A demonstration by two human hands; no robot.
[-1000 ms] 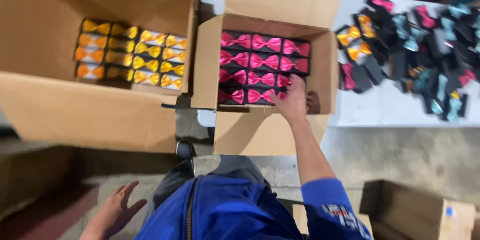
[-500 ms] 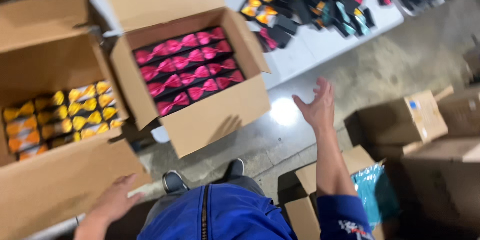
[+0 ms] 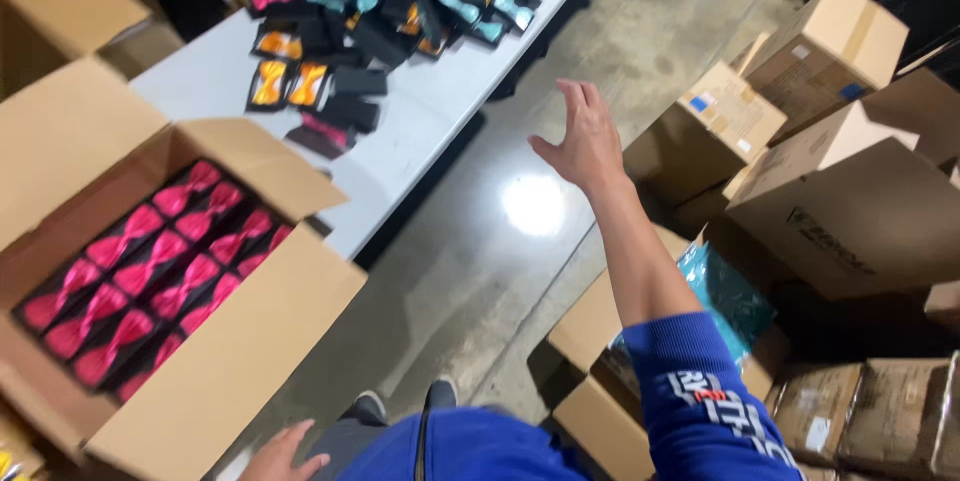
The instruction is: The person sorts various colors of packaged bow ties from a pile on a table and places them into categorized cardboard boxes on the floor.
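- Reaching out over the concrete floor point(image 3: 470, 271): right hand point(image 3: 583, 141), palm down, fingers spread and loose, grasping nothing.
- Hanging in the air between the white tabletop point(image 3: 420, 131) and the stack of brown cartons point(image 3: 850, 181) on the right, touching neither.
- Low at the bottom edge: left hand point(image 3: 280, 453), only partly visible, fingers relaxed and apart, holding nothing, just beside the front wall of the open cardboard box point(image 3: 240, 361).
- Filled with rows of pink bow ties point(image 3: 150, 271) in flat black packages, lying side by side, flaps of the box folded outward.
- Standing at the near end of the tabletop, well apart from the right hand.
- Scattered on the far part of the tabletop: loose pile of bow tie packages point(image 3: 400, 21), pink, teal and orange ones mixed, some lying on top of others.
- Apart from the pile, two orange bow ties point(image 3: 288, 83) next to each other, closer to the pink box.
- Below the right forearm: an open carton with teal plastic wrap point(image 3: 730, 296) inside, content not clear.
- Blue sleeve point(image 3: 700, 401) covering the right upper arm, blue garment over the body, dark shoes point(image 3: 400, 403) visible on the floor.
- Bright reflection of a lamp point(image 3: 533, 203) on the floor under the right hand.
- Slightly blurred picture, so small details of the packages cannot be told.
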